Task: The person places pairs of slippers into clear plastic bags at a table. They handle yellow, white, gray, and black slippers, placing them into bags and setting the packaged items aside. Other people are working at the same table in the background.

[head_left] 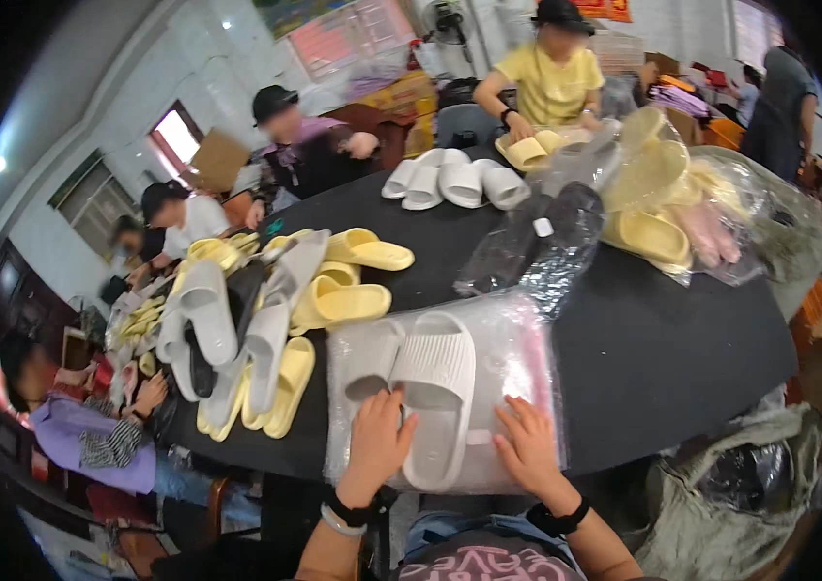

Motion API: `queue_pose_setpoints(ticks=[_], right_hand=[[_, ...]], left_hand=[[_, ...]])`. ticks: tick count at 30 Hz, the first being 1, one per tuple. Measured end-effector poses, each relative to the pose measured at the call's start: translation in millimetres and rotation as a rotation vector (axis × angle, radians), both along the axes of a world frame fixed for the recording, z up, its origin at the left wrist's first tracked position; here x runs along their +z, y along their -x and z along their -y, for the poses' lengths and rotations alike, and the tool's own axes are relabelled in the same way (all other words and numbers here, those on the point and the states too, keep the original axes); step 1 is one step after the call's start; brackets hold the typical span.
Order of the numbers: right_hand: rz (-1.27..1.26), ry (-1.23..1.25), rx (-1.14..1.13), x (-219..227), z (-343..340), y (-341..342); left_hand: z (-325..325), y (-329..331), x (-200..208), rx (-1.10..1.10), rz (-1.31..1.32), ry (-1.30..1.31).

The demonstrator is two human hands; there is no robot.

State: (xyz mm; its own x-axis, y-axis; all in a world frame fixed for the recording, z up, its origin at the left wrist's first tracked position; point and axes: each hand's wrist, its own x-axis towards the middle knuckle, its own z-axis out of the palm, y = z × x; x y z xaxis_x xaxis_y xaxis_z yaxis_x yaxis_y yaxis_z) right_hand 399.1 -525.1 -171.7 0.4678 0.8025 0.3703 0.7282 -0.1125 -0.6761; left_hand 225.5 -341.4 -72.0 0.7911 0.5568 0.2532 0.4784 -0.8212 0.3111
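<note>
The left hand (379,438) is half open, fingers touching the pale slippers (438,363) in the lower middle. The right hand (530,447), fingers spread wide, rests on the clear plastic bags (500,349).

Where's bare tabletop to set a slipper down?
Widest: black tabletop right of the clear-bag stack, nearer than the bagged yellow slippers. Smaller: between white slippers and the stack, left of the bagged dark slippers. Crowded: left, around the grey-and-yellow slipper pile.

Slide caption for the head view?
Left hand at a pale slipper, right hand on clear plastic, piled slippers to the left.
</note>
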Motion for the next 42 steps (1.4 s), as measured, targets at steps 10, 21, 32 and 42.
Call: queue_pose_setpoints(ticks=[10,21,32,42], right_hand=[[0.034,-0.026,0.018,11,-1,2],[0.143,0.048,-0.071,6,-3,3],[-0.283,0.097,0.339,24,1,-50],[-1.053,-0.275,-0.308,12,-83,-252]], left_hand=[[-284,-3,55,0.150,0.089,-0.300],[-169,-29,-14,-0.132,0.118,-0.171],[0,28,-92,0.058,-0.064,-0.119],[4,20,-91,0.054,-0.014,-0.096]])
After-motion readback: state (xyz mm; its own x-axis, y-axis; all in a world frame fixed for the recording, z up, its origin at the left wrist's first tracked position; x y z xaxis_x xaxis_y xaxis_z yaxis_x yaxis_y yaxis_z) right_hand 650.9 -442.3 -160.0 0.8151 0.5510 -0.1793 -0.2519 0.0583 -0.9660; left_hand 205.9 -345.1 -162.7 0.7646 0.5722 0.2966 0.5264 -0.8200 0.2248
